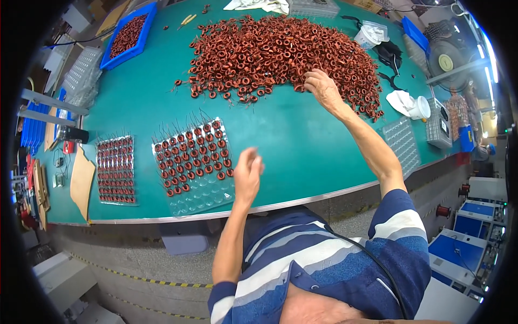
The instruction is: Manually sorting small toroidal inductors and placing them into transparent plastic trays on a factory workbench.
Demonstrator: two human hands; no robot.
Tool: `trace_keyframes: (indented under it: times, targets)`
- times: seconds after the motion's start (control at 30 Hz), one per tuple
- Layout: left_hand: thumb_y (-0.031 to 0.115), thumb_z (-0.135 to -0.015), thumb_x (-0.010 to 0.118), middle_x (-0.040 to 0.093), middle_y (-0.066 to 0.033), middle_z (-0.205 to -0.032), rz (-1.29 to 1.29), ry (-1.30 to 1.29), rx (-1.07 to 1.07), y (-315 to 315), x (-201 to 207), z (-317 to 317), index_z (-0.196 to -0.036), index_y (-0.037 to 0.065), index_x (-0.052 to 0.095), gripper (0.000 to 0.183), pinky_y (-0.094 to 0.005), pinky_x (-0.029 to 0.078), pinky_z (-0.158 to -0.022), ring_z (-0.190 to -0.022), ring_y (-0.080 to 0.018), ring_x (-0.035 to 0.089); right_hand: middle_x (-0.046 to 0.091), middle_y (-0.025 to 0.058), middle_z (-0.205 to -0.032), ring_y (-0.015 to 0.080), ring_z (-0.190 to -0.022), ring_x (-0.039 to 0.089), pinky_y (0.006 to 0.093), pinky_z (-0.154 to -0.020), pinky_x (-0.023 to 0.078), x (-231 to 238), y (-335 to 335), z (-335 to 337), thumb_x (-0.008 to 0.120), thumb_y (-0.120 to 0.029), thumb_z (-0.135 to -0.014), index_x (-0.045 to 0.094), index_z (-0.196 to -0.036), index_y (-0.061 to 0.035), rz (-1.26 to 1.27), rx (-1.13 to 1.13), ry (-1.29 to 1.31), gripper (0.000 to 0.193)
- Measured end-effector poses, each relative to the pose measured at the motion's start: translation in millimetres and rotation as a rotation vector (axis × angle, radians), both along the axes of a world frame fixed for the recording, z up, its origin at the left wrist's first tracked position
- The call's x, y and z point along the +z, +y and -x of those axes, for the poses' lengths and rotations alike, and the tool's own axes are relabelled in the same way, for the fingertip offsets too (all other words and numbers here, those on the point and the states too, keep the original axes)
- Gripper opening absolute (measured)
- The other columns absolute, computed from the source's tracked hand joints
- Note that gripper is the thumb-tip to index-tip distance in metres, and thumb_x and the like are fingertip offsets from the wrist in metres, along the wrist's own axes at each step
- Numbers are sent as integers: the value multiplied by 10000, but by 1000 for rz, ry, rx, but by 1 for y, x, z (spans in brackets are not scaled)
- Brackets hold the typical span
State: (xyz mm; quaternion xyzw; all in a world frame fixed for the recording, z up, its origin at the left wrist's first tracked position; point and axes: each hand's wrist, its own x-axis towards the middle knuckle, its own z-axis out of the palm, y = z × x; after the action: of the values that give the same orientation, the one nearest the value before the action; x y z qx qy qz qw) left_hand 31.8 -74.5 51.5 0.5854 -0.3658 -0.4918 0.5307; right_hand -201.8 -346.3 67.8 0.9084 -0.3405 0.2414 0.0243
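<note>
A broad pile of red-brown wire-wound ring coils (270, 54) with loose wire ends covers the far middle of the table. My right hand (322, 89) is at the pile's near edge, its bent fingers drawn together among the coils; what they pinch is hidden. Close to me, my left hand (249, 173) hovers just right of a clear blister tray (202, 197), its curled fingers smeared by motion. Rows of coils with their wires sticking up fill most of that tray, while the pockets along its near side hold none. Whether the left fingers hold anything does not show.
Another coil-filled tray (116, 170) lies to the left, beside a piece of cardboard (82, 181). A blue bin (151, 16) of coils stands far left, near yellow-handled pliers (188, 20). Rightward are a bare blister tray (402, 143), a white cup (420, 108) and a wire basket (438, 127).
</note>
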Motion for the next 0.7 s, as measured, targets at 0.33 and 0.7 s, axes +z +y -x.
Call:
trace_keyframes:
  times: [0.33, 0.7]
  targets:
    - [36, -871, 553, 501, -124, -1187, 380, -178, -117, -77, 15, 25, -1239, 28, 507, 371, -326, 510, -826, -981, -221, 583, 635, 34, -691, 118, -654, 576, 279, -604, 461, 36, 95, -41, 564, -236, -935, 651, -916, -20, -1234, 24, -310, 234]
    - [180, -957, 521, 575, -24, -742, 126, 70, -237, -43, 10, 17, -1039, 6, 575, 199, -240, 469, -555, -620, -101, 563, 622, 94, -1035, 160, -977, 594, 311, -892, 482, 43, 134, -37, 579, -180, -921, 468, -1286, -9, -1365, 175, -401, 417]
